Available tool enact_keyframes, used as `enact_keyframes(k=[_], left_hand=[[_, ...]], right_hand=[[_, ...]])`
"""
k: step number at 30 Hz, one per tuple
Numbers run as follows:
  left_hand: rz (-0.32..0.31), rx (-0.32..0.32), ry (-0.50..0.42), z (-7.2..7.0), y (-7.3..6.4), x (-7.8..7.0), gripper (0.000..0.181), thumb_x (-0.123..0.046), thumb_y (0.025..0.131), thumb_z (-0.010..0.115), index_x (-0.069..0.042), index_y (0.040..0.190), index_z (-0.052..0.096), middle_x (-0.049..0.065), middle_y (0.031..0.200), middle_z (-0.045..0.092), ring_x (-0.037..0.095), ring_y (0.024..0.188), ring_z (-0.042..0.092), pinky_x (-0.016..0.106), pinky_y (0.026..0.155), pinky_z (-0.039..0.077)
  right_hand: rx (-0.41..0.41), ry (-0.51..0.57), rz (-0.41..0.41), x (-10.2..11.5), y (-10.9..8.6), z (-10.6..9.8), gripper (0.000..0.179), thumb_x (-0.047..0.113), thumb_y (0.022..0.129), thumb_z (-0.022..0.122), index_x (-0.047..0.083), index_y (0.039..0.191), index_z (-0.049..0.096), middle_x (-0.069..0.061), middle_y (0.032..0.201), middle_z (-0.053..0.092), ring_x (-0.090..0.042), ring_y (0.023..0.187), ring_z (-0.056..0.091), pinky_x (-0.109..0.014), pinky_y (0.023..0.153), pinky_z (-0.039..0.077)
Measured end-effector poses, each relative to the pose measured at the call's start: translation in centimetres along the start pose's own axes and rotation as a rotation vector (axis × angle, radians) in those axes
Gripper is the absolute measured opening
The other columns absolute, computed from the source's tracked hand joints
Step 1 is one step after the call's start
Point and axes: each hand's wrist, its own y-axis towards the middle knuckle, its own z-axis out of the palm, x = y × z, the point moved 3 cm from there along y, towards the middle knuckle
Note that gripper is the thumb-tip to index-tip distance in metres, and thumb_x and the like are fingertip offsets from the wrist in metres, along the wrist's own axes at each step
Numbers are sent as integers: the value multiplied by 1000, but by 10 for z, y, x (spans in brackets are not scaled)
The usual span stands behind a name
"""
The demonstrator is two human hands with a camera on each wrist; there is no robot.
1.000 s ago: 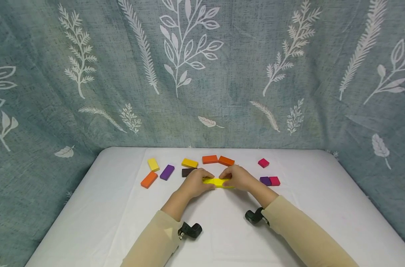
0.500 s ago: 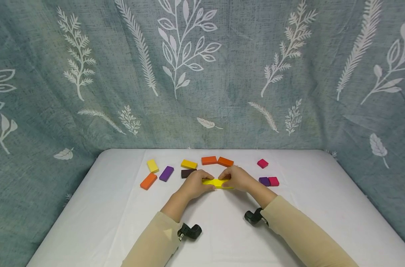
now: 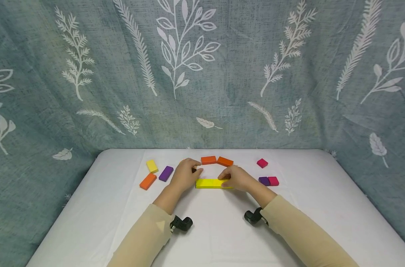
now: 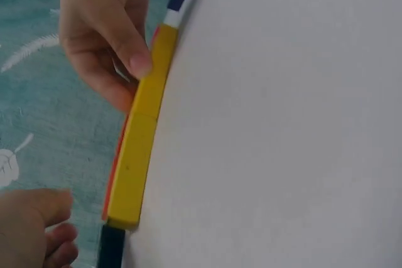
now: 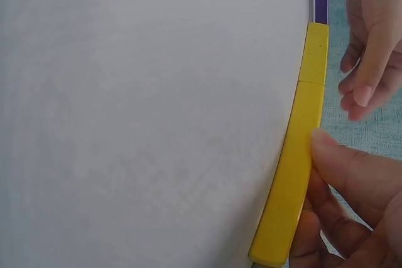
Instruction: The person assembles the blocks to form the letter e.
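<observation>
On white cloth (image 3: 215, 230) | smooth oblong yellow blocks (image 3: 204, 183) | ends touching

Soft, even light fills the head view, which is bright and fairly crisp, with diffuse shadows lying beside the sleeves (image 3: 304, 231) on the white cloth (image 3: 219, 237). Both wrist views are dimmer and greyer, with softened detail; in the left one, the left hand (image 4: 31, 230) looks dull and slightly blurred. In the right one, a faint shadow edges the yellow blocks (image 5: 295, 149), whose line bows as if lens-distorted.
</observation>
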Motion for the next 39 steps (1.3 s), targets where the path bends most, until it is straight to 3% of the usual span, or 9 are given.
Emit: enact_keyframes(k=[5,9,14,22,35,39], left_hand=[[-144,-123,123,-3,8,10,41,-35,95,69,-7,124,70,14,124,60,33,116,53,48,102,41],[-255,-144,174,0,13,15,55,-45,91,70,-5,129,65,19,129,54,36,119,48,51,103,37],[-303,-147,204,5,18,16,56,-42,90,73,-4,130,64,20,129,53,37,119,47,51,104,37],[-245,-85,145,7,22,22,52,-37,89,74,-4,128,65,18,132,54,35,120,49,51,104,38],[-81,168,71,-16,24,38,50,-26,89,77,-7,133,63,10,141,54,30,127,50,45,109,39],[-62,151,52,-18,22,36,50,-27,90,76,-6,134,63,11,143,53,31,130,49,47,110,38]], right_hand=[[-1,7,9,-1,0,-1,22,5,87,77,11,107,78,0,105,72,-16,97,64,-36,89,54],[-1,8,1,0,0,0,22,4,86,77,11,107,78,0,105,72,-16,97,64,-35,89,54],[-4,13,-3,1,0,2,23,3,86,78,11,107,78,0,105,73,-16,97,64,-35,90,54],[-13,17,11,1,-2,1,23,4,86,78,11,108,78,0,105,73,-16,97,64,-35,90,54],[-24,18,26,2,-4,2,23,2,85,78,10,107,78,-1,105,73,-17,95,63,-36,90,54],[-28,18,31,1,-3,1,23,3,85,78,11,106,78,-1,104,73,-17,95,63,-36,91,54]])
